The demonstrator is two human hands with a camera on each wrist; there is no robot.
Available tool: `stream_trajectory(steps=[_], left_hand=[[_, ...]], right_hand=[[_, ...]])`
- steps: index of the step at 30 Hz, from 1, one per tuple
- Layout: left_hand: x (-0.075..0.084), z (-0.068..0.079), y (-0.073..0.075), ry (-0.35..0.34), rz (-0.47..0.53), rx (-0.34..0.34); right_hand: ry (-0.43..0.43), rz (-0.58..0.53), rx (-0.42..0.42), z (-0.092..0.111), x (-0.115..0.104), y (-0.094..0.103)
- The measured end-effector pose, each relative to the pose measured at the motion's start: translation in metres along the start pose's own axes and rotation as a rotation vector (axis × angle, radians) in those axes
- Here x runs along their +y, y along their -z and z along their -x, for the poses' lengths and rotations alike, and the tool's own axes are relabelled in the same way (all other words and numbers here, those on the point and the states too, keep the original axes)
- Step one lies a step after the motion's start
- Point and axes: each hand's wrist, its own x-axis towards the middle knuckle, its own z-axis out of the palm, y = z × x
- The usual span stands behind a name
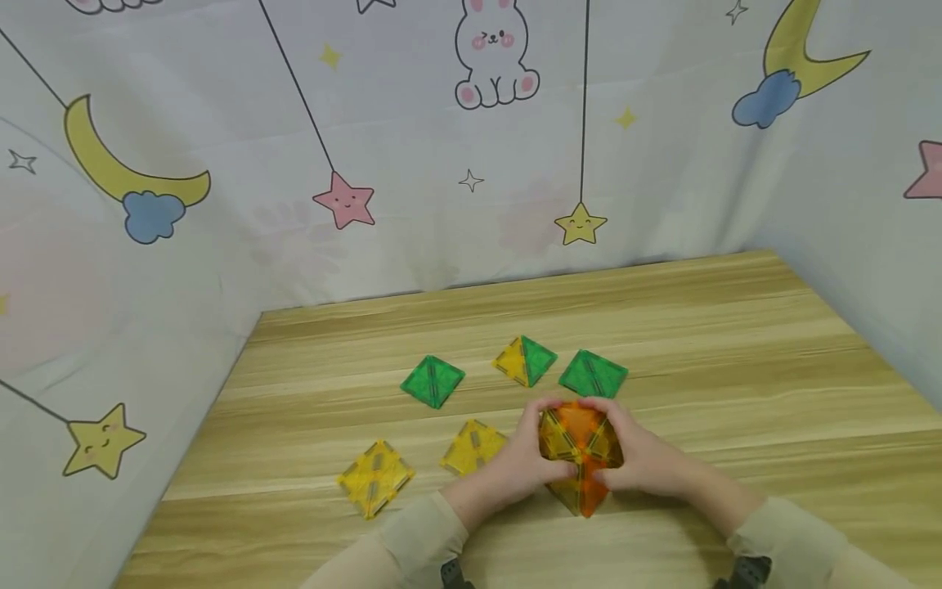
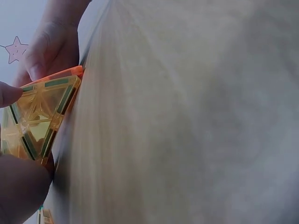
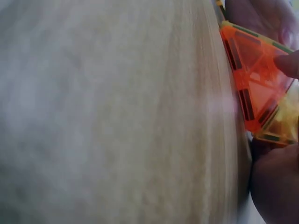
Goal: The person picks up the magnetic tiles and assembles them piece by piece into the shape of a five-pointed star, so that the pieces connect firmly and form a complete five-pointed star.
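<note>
Both hands grip a peaked shape of joined triangular magnetic tiles (image 1: 580, 429), orange and yellow, on the table near its front. My left hand (image 1: 528, 462) holds its left side, fingers bent over the back and thumb on the front. The right hand (image 1: 639, 454) clasps the opposite side in the same way. A yellow see-through triangle tile (image 2: 44, 112) of the shape faces the left wrist view, with dark strips along its edges. An orange triangle tile (image 3: 257, 77) shows in the right wrist view, a thumb touching it. The shape's underside is hidden.
Flat tile pairs lie around on the wooden table (image 1: 699, 343): a green pair (image 1: 432, 381), a yellow-green pair (image 1: 525, 361), another green pair (image 1: 593, 373), and yellow pairs (image 1: 376, 478) (image 1: 471, 448) near the left forearm. A printed curtain (image 1: 412, 147) stands behind the table.
</note>
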Motion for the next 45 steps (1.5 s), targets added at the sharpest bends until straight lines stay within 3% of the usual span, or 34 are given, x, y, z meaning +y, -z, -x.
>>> stream_trajectory(steps=[4, 9, 17, 22, 27, 35, 45], left_hand=[[0.001, 0.000, 0.000, -0.023, -0.158, 0.007], [0.005, 0.002, 0.003, -0.077, -0.414, 0.018], [0.009, 0.007, 0.004, -0.066, -0.656, 0.008], [0.009, 0.008, 0.006, -0.118, -0.863, -0.035], [0.006, 0.007, 0.009, -0.168, -0.868, -0.061], [0.004, 0.008, 0.011, -0.162, -0.825, -0.092], [0.005, 0.010, 0.012, -0.192, -0.856, -0.111]], right_hand=[[0.022, 0.087, -0.015, -0.001, 0.002, 0.005], [0.035, 0.113, -0.024, 0.000, 0.003, 0.008], [0.047, 0.205, -0.022, 0.003, 0.006, 0.006], [0.064, 0.297, -0.018, 0.005, 0.009, 0.006], [0.068, 0.314, -0.014, 0.007, 0.010, 0.006], [0.086, 0.313, -0.013, 0.009, 0.010, 0.005], [0.103, 0.312, -0.020, 0.012, 0.008, 0.005]])
